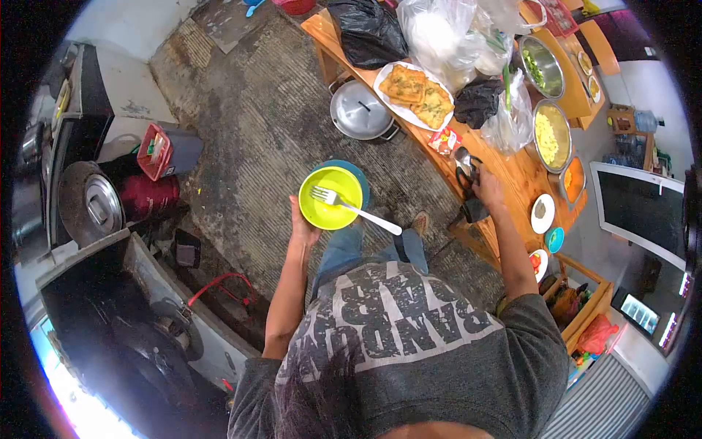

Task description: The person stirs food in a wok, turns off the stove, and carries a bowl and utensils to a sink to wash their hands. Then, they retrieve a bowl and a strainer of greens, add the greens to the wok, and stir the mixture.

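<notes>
My left hand (304, 225) grips a lime-green bowl (314, 212) from its near-left side. Beneath it shows the rim of a teal bowl (363, 183). A fork (369, 216) with a white handle rests across the lime bowl, its tines inside and its handle past the rim. At the table's edge, the fingers of my right hand (488, 189) are closed around what look like the black handles of scissors (463, 178). A spoon (462, 155) lies just beyond them, by a red seasoning packet (444, 141). The scissors' blades are hidden.
On the wooden table (504, 164) are a plate of fried flat food (417, 97), plastic bags (439, 33), and steel bowls of chopped food (553, 135). A lidded pot (360, 110) stands on the floor. To the left are a sink-like basin (131, 307) and a bin (175, 151).
</notes>
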`<state>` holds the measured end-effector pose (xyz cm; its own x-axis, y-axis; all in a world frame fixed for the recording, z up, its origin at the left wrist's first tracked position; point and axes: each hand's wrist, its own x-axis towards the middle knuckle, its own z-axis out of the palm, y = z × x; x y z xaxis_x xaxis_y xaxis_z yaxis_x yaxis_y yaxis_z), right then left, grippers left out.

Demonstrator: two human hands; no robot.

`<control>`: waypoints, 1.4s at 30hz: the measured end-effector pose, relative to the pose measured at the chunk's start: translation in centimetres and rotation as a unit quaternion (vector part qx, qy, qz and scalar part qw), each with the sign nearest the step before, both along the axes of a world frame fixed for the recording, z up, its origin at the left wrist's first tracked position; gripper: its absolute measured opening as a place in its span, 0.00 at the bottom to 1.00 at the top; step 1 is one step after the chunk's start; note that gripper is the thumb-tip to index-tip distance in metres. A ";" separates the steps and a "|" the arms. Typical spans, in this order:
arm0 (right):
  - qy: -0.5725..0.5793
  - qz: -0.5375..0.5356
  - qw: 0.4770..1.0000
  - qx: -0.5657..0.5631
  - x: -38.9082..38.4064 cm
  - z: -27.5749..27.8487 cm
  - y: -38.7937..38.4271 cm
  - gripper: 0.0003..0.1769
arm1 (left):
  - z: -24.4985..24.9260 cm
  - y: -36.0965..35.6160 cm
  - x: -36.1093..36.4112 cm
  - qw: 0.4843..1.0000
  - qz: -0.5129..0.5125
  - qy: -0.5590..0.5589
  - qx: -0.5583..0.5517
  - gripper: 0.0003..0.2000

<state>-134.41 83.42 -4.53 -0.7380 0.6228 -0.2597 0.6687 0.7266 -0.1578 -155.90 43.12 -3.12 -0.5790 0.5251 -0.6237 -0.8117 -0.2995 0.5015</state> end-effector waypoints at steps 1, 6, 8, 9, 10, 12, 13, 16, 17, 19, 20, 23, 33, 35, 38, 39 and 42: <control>0.022 0.007 1.000 0.003 -0.1 0.3 -0.2 0.12 | -0.6 0.0 0.0 1.000 -0.011 -0.005 0.016 0.42; 0.068 0.013 0.998 -0.005 0.6 -0.3 1.0 0.09 | -1.8 0.6 0.3 0.996 -0.082 0.004 0.041 0.45; 0.128 -0.010 0.990 -0.053 0.7 -0.3 1.4 0.07 | -2.3 1.2 0.4 0.993 -0.107 -0.001 0.058 0.46; 0.158 -0.020 0.984 -0.079 0.7 -0.4 1.5 0.07 | -2.5 1.5 0.5 0.991 -0.118 -0.003 0.065 0.46; 0.176 -0.027 0.982 -0.058 0.9 -0.3 1.8 0.07 | -1.4 2.5 0.6 0.990 -0.122 0.008 0.068 0.46; 0.215 -0.029 0.976 -0.029 0.8 -0.4 1.8 0.08 | -1.5 3.4 0.8 0.991 -0.094 -0.032 0.088 0.43; 0.239 -0.044 0.969 -0.048 0.3 -0.1 0.9 0.08 | -1.7 3.5 1.0 0.993 -0.084 -0.040 0.074 0.42; 0.284 -0.054 0.948 -0.131 -2.9 5.5 -1.0 0.09 | -2.2 4.2 0.9 0.985 -0.086 -0.061 0.137 0.40; 0.280 -0.037 0.942 -0.182 -4.4 8.0 -2.3 0.10 | -2.3 4.4 0.8 0.984 -0.083 -0.060 0.144 0.40; 0.237 0.051 0.942 -0.233 -7.5 12.2 -4.9 0.09 | -3.0 4.4 0.7 0.984 -0.066 -0.060 0.157 0.38; 0.204 0.080 0.935 -0.279 -9.4 14.9 -7.2 0.09 | -0.5 3.8 0.2 0.976 -0.079 -0.095 0.178 0.35; 0.000 0.193 0.915 -0.356 -14.3 19.9 -13.1 0.07 | -0.4 3.6 -0.5 0.985 -0.036 0.014 0.167 0.29; -0.042 0.386 0.882 -0.268 -25.8 16.3 -23.9 0.08 | -0.2 -4.7 -2.5 0.975 0.105 0.001 0.198 0.28; 0.006 0.391 0.870 -0.301 -27.9 16.2 -25.6 0.12 | 2.0 -6.8 -3.2 0.965 0.137 -0.007 0.225 0.28; -0.028 0.367 0.836 -0.406 -32.1 15.0 -27.7 0.13 | 0.7 -8.8 -5.7 0.962 0.202 -0.014 0.185 0.30; -0.026 0.354 0.818 -0.452 -33.2 14.5 -27.9 0.13 | 0.9 -9.1 -6.3 0.961 0.219 -0.016 0.167 0.30; -0.040 0.304 0.789 -0.533 -37.3 14.3 -29.1 0.15 | 0.1 -10.5 -9.5 0.952 0.243 0.027 0.182 0.32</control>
<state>-171.68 54.30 9.77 -0.7712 -0.4438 -0.4564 0.2854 0.3997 -0.8711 -165.42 32.61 -3.06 -0.8353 0.3631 -0.4129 -0.5086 -0.7954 0.3297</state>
